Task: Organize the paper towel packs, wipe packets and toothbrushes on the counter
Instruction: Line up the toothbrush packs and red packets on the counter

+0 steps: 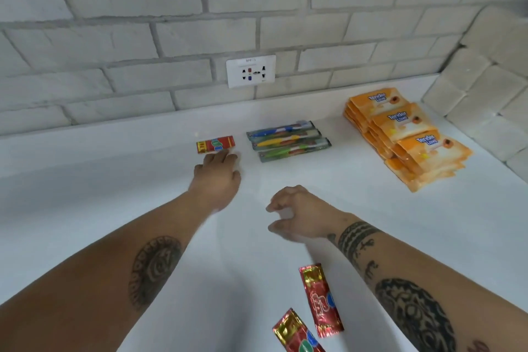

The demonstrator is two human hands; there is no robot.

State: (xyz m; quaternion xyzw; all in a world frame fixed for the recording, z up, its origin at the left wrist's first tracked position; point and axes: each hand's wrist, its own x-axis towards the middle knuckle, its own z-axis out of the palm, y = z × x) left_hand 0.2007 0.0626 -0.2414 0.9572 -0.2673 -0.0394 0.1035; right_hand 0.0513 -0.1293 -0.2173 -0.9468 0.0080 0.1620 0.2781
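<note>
Red wipe packet (215, 144) at our left hand's (217, 177) outstretched fingertips; our right hand (297, 213) loosely curled, empty.

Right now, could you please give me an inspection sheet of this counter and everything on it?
Surface: white counter, no spills seen.
Job's things: orange packs in overlapping stacks at right; three wrapped toothbrushes side by side mid-counter; small red packet near the wall; long foil packet and cut-off foil packet loose at the near edge.
Clutter: nothing seen.
Hands: left hand reaches to the small red packet, fingertips at its near edge; right hand hovers, loosely curled, holding nothing.
Cables: nothing seen.
Surroundings: grey brick wall with a wall socket.
</note>
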